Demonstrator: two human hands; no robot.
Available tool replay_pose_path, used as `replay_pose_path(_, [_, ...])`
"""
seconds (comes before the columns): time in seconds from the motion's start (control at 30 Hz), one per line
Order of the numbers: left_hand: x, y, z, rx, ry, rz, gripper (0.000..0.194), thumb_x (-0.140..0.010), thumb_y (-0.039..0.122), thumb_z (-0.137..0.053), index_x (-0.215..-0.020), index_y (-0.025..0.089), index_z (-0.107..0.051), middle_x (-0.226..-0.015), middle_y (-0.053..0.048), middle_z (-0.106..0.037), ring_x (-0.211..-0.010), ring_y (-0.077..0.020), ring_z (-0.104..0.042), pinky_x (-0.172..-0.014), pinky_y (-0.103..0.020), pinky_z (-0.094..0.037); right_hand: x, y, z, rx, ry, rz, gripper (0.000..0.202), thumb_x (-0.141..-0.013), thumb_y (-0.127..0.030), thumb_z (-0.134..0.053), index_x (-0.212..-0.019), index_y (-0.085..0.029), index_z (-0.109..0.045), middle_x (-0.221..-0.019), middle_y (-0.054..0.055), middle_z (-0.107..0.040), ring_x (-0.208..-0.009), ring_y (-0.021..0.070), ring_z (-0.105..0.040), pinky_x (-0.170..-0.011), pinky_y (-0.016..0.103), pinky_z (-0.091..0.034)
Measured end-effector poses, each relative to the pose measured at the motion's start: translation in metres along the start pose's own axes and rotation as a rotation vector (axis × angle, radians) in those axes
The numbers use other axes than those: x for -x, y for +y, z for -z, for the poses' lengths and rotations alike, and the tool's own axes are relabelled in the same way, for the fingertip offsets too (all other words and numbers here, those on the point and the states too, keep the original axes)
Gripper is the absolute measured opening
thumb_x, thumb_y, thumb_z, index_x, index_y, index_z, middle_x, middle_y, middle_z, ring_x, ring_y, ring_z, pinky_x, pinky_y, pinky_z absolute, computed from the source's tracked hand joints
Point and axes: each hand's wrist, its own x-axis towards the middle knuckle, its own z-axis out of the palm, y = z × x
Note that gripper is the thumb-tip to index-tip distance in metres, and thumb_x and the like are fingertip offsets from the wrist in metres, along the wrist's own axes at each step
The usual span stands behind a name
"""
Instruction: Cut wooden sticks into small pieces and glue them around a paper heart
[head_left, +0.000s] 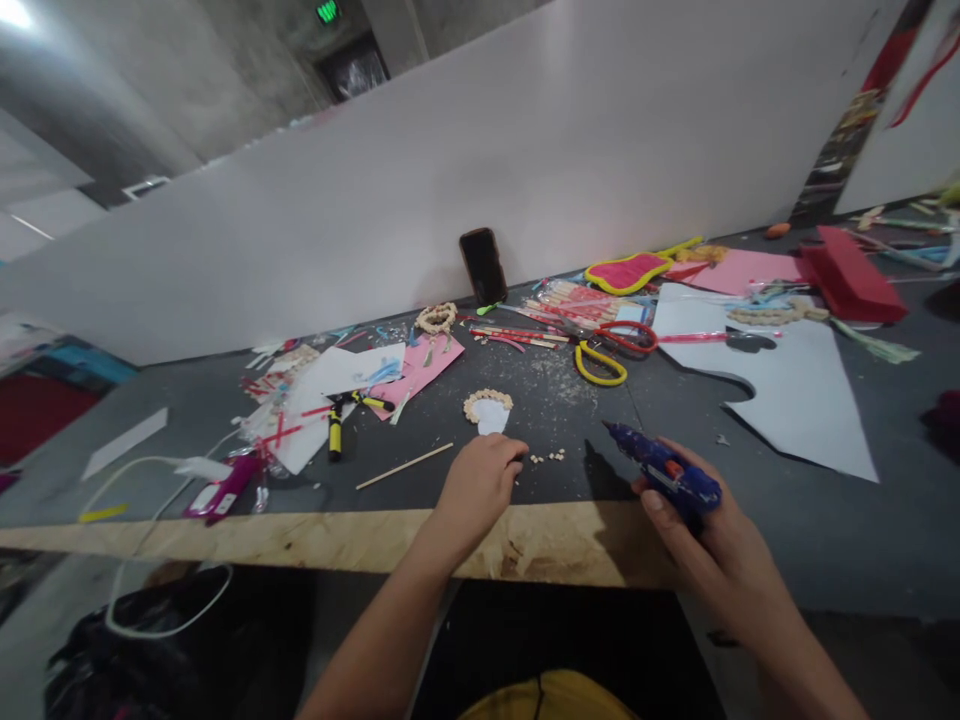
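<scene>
My right hand [712,540] is wrapped round a blue glue gun [664,465], its nozzle pointing up and to the left above the dark tabletop. My left hand [484,475] rests at the near edge of a small white paper piece [491,415], with its fingers curled; what they hold, if anything, is hidden. Small beige pieces form an arc [480,397] along the paper's far edge. Several loose beige bits [551,456] lie just right of my left hand. A thin wooden stick [405,466] lies to its left.
Scissors [600,362] with red and yellow handles lie beyond my hands. Black and yellow pliers [335,430] and a purple glue gun [225,487] with a white cable are at the left. Cut white paper [780,400] covers the right side. A phone [483,264] leans on the white partition [375,200].
</scene>
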Motion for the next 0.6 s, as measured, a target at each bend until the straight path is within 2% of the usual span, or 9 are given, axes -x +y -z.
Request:
replay_pose_path(0.3, [-0.011, 0.0, -0.007, -0.027, -0.031, -0.016, 0.02, -0.087, 0.017, -0.047, -0.094, 0.02, -0.066, -0.093, -0.005, -0.066, -0.089, -0.0185, -0.058, -0.08, -0.029, -0.042, 0.0, 0.002, -0.001, 0.015, 0.012, 0.017, 0.051, -0.085, -0.043, -0.051, -0.13, -0.022, -0.039, -0.098, 0.006, -0.066, -0.084, 0.0196, -0.064, -0.076, 0.031, -0.049])
replay_pose_path(0.6, [-0.005, 0.001, -0.004, 0.049, 0.029, 0.006, 0.019, -0.087, 0.018, -0.046, -0.084, 0.019, -0.065, -0.087, -0.004, -0.065, -0.085, -0.0178, -0.057, -0.077, -0.027, -0.041, -0.001, 0.0, 0.002, 0.001, 0.006, -0.007, 0.05, -0.086, -0.043, -0.049, -0.13, -0.022, -0.039, -0.099, 0.008, -0.066, -0.088, 0.0217, -0.064, -0.078, 0.034, -0.049])
